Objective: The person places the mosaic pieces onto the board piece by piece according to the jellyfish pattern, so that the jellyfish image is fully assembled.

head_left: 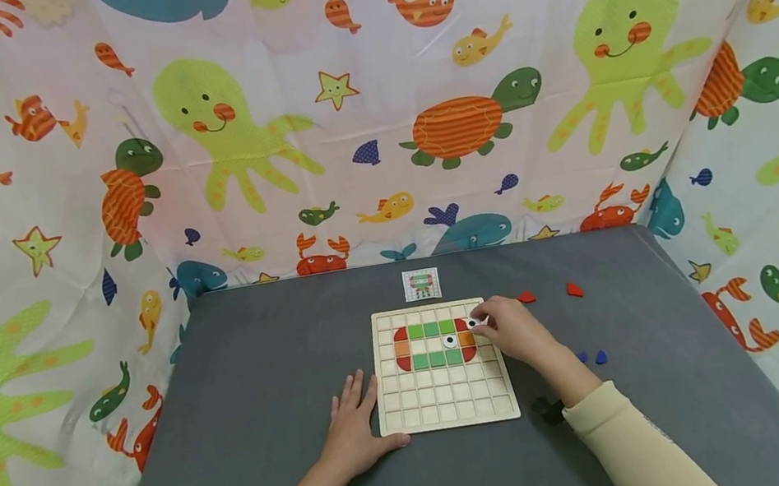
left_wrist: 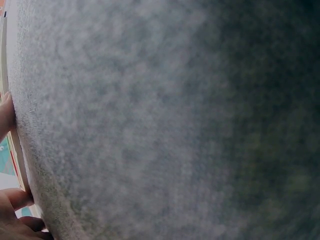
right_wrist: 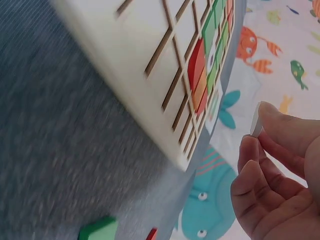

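In the head view a pale gridded board [head_left: 449, 413] lies on the grey table, with red, orange and green tiles in its upper rows. One eye tile [head_left: 450, 341], white with a black dot, sits among them. My right hand [head_left: 518, 333] pinches a second eye tile [head_left: 473, 322] between thumb and index finger above the board's upper right; the right wrist view shows this tile [right_wrist: 256, 121] edge-on, apart from the board. My left hand [head_left: 354, 429] rests at the board's lower left, fingers spread along its side and thumb near its front edge.
A small picture card [head_left: 421, 284] lies behind the board. To the right are loose red tiles [head_left: 574, 289] and blue tiles [head_left: 602, 357]. The right wrist view also has a loose green tile [right_wrist: 98, 229]. A sea-animal curtain [head_left: 348, 58] hangs around the table.
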Available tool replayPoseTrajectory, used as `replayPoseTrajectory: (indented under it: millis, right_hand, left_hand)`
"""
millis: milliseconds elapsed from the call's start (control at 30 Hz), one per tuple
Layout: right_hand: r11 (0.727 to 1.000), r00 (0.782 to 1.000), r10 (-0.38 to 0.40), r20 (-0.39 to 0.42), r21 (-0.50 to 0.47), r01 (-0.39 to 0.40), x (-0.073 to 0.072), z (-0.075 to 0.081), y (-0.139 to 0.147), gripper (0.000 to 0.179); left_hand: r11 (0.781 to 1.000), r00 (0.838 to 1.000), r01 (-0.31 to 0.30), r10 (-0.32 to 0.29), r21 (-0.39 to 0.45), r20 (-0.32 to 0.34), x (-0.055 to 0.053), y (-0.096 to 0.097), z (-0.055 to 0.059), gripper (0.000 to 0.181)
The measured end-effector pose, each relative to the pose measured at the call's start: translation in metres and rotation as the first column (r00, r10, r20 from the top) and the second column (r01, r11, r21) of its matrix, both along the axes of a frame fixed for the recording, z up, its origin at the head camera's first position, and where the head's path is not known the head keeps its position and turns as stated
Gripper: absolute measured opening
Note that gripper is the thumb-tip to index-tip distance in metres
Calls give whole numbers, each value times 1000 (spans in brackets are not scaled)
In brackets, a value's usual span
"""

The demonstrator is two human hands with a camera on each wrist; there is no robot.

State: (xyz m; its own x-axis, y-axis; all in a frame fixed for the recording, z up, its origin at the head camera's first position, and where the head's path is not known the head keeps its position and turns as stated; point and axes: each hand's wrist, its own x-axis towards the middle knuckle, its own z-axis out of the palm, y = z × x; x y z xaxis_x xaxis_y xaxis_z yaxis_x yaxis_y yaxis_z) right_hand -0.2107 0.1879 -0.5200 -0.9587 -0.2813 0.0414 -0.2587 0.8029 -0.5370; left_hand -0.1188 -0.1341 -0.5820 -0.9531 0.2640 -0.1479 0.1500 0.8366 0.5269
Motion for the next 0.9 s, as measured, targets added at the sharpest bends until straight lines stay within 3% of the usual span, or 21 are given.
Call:
replayPoseTrajectory:
  millis: [233,567,900]
  right_hand:
    - [997,998,66,16,-50,-65,0,-4,-22,23]
    - [991,992,128,0,-28,-128,-8,-24,-64,24]
    - [993,992,113,57,19,-114,-13,-29,-86,20]
  left_hand:
    - [1000,1000,-4,4,-11,-13,0,-1,-2,115]
    - [1000,1000,0,0,-19,7,2,-2,2,113]
    - [1000,1000,0,0,-13,-3,1,-1,3,113]
